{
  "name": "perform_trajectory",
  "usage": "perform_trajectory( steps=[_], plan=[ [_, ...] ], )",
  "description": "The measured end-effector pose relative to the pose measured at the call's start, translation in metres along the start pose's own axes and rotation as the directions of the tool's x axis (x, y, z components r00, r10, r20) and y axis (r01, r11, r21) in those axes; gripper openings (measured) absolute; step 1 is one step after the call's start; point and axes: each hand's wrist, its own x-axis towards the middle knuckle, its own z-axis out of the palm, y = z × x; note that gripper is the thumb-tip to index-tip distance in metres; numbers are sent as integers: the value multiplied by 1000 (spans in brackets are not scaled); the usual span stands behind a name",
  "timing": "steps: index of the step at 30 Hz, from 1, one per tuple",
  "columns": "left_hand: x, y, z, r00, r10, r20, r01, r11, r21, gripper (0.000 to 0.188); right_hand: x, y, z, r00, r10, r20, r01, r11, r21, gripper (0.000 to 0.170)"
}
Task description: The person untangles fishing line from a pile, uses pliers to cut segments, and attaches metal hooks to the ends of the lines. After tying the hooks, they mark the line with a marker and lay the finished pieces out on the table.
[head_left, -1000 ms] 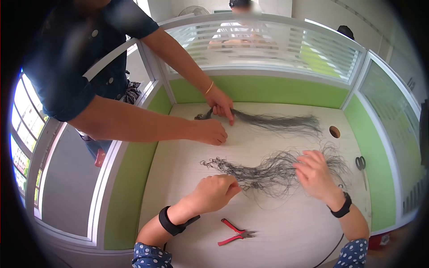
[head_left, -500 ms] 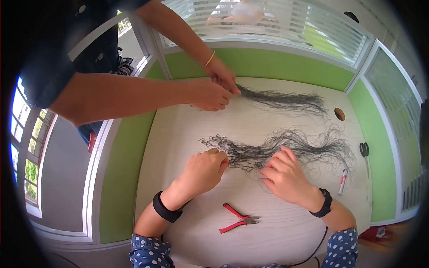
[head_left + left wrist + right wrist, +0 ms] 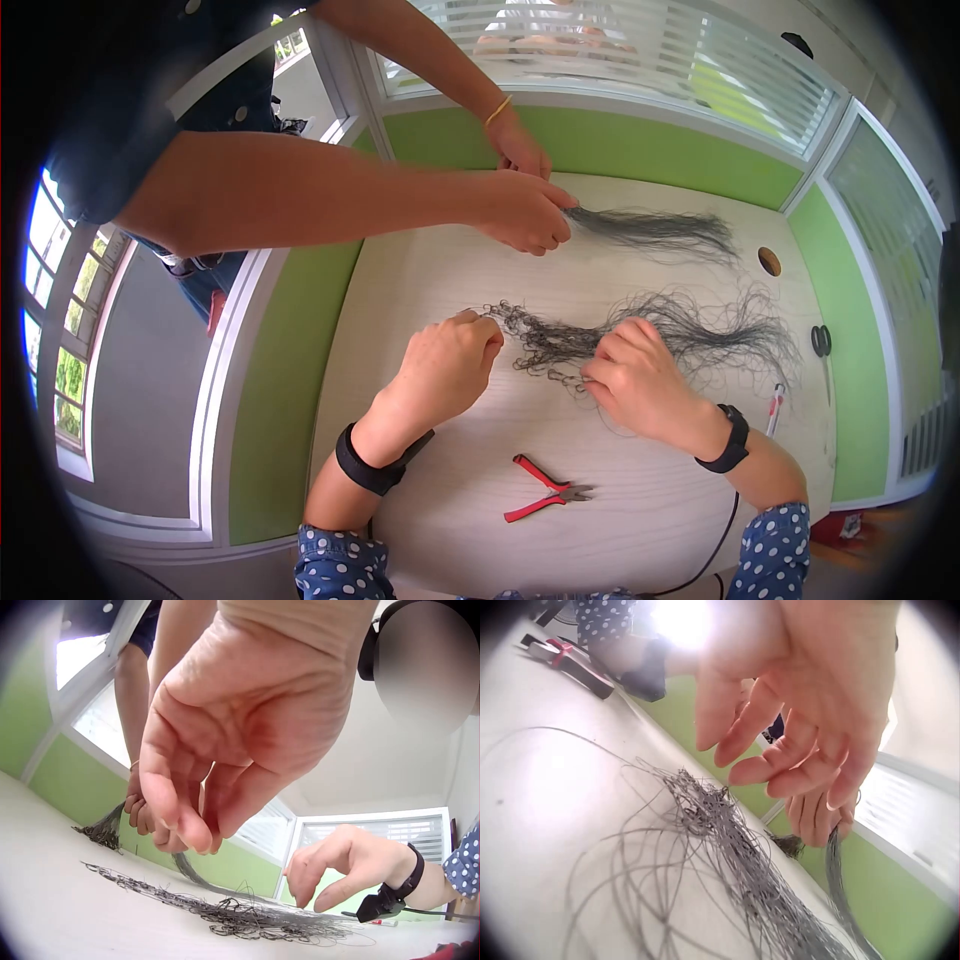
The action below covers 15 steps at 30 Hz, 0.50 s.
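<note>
A tangled bundle of thin dark wires with looped ends (image 3: 545, 345) lies across the table. My left hand (image 3: 440, 365) is at its left, looped end; in the left wrist view its fingers (image 3: 161, 799) hang loosely curled over the bundle, with nothing visible between them. Just above the middle of the bundle hovers my right hand (image 3: 640, 375), its fingers (image 3: 754, 765) relaxed and apart. Farther back, another person's hands (image 3: 525, 210) grip a second, straighter wire bundle (image 3: 655, 232). Red-handled pliers (image 3: 548, 490) lie spread in front of my hands.
Black-handled scissors (image 3: 821, 342) lie by the right edge, near a round hole (image 3: 769, 262) in the table. A small white-and-red tube (image 3: 775, 410) is beside my right wrist. Green partitions (image 3: 620, 145) enclose the back and sides. A black cable (image 3: 715, 540) runs along the front.
My right hand has moved left and down from the loose wire ends to the bundle's middle. My left hand has shifted slightly left. The other person's hands have come together on their bundle.
</note>
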Motion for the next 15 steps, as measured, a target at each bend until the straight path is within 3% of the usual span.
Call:
perform_trajectory(
  steps=[5,11,13,15],
  plan=[
    [-1,-1,3,998,56,4,-56,998,-18,10,12,-1,16,992,-28,123,31,999,-26,6],
    [-4,4,0,998,61,1,-61,998,-9,11,16,-4,21,979,58,194,-51,998,-40,5],
    [-3,5,-1,998,58,12,-57,998,-8,11,17,-8,11,969,83,233,-120,981,151,6],
    [-5,5,-2,998,50,27,-49,999,-9,11,11,1,-1,982,95,162,-112,989,99,6]
  ],
)
